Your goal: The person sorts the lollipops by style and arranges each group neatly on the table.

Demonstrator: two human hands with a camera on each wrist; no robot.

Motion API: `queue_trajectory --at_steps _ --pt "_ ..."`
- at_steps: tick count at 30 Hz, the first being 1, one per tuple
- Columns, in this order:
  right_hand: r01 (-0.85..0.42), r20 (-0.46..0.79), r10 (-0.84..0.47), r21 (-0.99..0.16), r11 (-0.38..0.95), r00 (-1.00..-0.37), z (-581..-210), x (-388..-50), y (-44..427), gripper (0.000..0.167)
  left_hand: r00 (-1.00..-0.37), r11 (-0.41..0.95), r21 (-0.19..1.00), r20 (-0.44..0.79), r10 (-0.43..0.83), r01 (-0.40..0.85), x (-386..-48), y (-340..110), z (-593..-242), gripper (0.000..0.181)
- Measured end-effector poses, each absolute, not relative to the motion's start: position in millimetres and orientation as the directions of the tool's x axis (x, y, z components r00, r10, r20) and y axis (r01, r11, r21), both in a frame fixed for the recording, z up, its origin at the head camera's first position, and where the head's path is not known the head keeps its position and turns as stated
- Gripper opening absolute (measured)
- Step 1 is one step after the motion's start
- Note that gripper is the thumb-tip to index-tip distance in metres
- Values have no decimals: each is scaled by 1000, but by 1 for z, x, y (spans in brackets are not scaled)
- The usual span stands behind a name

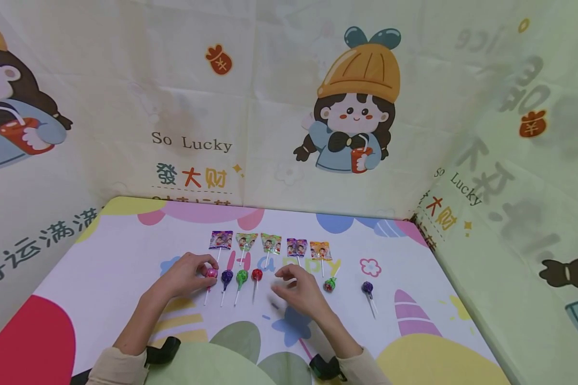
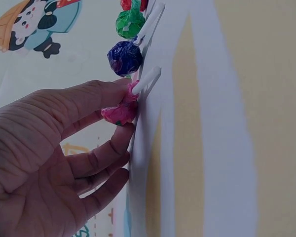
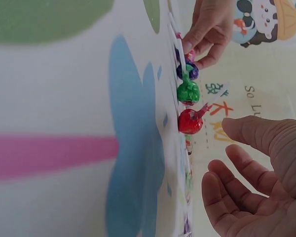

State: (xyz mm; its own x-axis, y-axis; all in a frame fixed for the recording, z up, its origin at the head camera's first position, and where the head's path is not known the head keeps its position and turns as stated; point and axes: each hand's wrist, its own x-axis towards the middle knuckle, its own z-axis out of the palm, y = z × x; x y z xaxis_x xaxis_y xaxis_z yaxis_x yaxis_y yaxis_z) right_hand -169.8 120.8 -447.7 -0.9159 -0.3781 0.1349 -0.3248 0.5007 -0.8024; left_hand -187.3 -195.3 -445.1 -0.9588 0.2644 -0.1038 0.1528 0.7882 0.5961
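My left hand (image 1: pixel 190 272) pinches a pink-wrapped lollipop (image 2: pixel 122 109) between thumb and fingers, its white stick slanting away. Right of it, in a row, lie a dark purple lollipop (image 1: pixel 227 277), a green lollipop (image 1: pixel 242 276) and a red lollipop (image 1: pixel 257 275), sticks toward me. My right hand (image 1: pixel 299 289) hovers to the right of the red lollipop, fingers loosely bent and apart, with nothing between them. In the right wrist view the red lollipop (image 3: pixel 190 121) sits close to that thumb without touching it.
Behind the row lie several flat-wrapped lollipops, among them a purple one (image 1: pixel 221 240) and an orange one (image 1: pixel 320 251). Farther right are a green-and-red lollipop (image 1: pixel 329 285) and another purple lollipop (image 1: pixel 367 288). A printed cloth wall (image 1: pixel 270 107) stands behind the patterned table (image 1: pixel 318 326).
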Motion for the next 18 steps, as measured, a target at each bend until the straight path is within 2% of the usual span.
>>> queue_trajectory --at_steps 18 --pt "-258 120 -287 -819 512 -950 -441 -164 151 25 -958 787 601 -117 260 140 -187 -196 -444 26"
